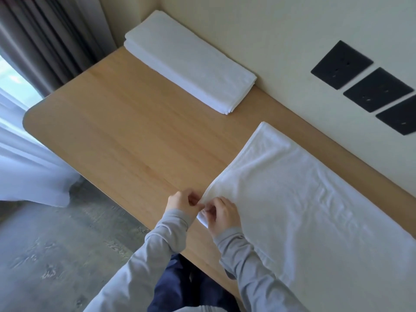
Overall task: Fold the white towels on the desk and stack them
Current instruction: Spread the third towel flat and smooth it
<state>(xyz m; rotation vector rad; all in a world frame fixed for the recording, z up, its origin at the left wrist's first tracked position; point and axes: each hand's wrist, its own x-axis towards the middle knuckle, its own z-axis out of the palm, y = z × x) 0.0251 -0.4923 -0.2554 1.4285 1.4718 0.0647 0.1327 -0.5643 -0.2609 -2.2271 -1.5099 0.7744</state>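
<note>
Here, in the head view, your desk (126, 122) is a light wood top set against a cream wall (270, 30). Three black socket plates (342, 64) are mounted on that wall to your right, above the desk. A grey curtain (45, 37) hangs at the far left. Below it, a sheer white curtain (27, 172) reaches the grey floor (56, 244) beside the desk's rounded corner.

The stack of folded towels (189, 61) lies at the far end of the desk, along the wall. It is long and narrow, with its edges aligned. A stretch of bare wood separates it from the spread towel (304, 199). That towel lies flat on the right part of the desk, white and lightly creased, and runs out of frame to the right.

Your left hand (182, 202) and right hand (221, 213) meet at its near left corner, by the desk's front edge. Both pinch the hem there, and the cloth bunches toward the grip.
</note>
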